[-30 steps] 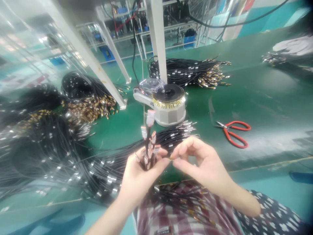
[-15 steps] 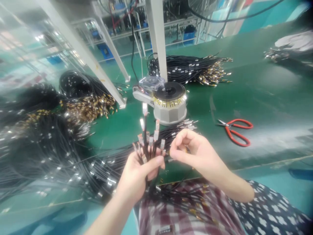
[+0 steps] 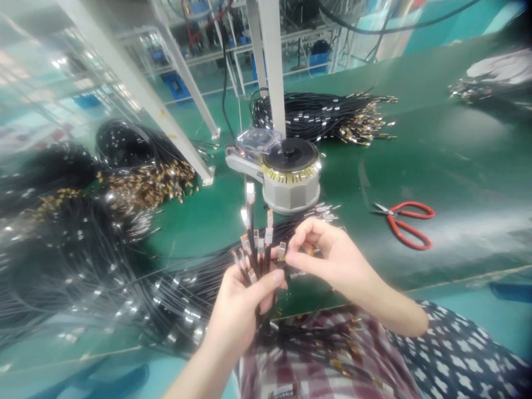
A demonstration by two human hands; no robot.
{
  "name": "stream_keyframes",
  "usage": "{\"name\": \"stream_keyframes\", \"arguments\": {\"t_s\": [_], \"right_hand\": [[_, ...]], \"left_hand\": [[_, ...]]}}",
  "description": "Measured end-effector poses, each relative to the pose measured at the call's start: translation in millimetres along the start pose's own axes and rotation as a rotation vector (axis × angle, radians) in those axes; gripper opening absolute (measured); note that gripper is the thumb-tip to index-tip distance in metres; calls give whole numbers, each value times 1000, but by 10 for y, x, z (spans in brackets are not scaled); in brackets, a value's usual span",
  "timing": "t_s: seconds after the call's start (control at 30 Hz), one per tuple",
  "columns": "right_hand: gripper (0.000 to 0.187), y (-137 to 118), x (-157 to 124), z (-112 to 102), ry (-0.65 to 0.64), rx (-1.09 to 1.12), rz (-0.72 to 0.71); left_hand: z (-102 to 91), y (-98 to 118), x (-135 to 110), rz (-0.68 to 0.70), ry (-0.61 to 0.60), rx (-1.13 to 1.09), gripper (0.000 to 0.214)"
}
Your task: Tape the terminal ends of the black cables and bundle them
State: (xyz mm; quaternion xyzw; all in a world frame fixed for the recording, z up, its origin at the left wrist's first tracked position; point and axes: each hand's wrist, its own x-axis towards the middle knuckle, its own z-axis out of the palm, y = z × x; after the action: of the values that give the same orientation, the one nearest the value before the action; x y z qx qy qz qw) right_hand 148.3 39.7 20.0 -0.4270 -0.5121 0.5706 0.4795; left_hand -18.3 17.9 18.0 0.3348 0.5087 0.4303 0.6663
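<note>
My left hand [image 3: 245, 299] is wrapped round a bundle of black cables [image 3: 252, 235], whose silver metal plugs fan upward above the thumb. Some plugs show orange at the tip. Just right of the bundle, my right hand [image 3: 320, 249] is closed in a pinch, its fingertips at one silver plug [image 3: 282, 250] that leans outward. Whatever sits between those fingertips is too small to make out. The lower ends of the cables lie over my checked apron [image 3: 307, 360], partly hidden by my left hand.
A white tape dispenser [image 3: 291, 191] with a black disc stands beyond my hands. Red-handled scissors [image 3: 409, 221] lie open at the right. Cable heaps [image 3: 307, 116] lie at the back and left [image 3: 137, 266] on the green table [image 3: 457, 166]. White posts [image 3: 272, 66] rise behind.
My left hand and its cable bundle have shifted slightly right and down in view. The right fingertips are now right at the outward-leaning plug, where a small gap showed before.
</note>
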Motion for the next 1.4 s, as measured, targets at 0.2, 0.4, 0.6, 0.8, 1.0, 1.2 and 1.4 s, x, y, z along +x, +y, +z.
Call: {"name": "stream_keyframes", "arguments": {"t_s": [0.2,0.4,0.6,0.8,1.0,1.2,1.4], "right_hand": [[20,14,14,-8,-3,-21,-5],[19,11,20,-8,6,-38,6],[17,-22,6,40,62,-96,17],[17,-39,-57,116,99,-186,-29],[17,-13,-64,108,95,-170,-38],[20,-31,-52,111,91,-120,-28],[20,-45,-58,138,87,-134,-52]], "left_hand": [[-18,6,-3,-11,-5,11,36],[-1,17,-7,-10,-1,15,35],[7,-11,-10,10,9,11,33],[47,-17,17,74,77,-23,20],[32,11,28,138,56,36,14],[5,61,14,89,-22,-9,24],[-18,97,7,1,-3,4,24]]}}
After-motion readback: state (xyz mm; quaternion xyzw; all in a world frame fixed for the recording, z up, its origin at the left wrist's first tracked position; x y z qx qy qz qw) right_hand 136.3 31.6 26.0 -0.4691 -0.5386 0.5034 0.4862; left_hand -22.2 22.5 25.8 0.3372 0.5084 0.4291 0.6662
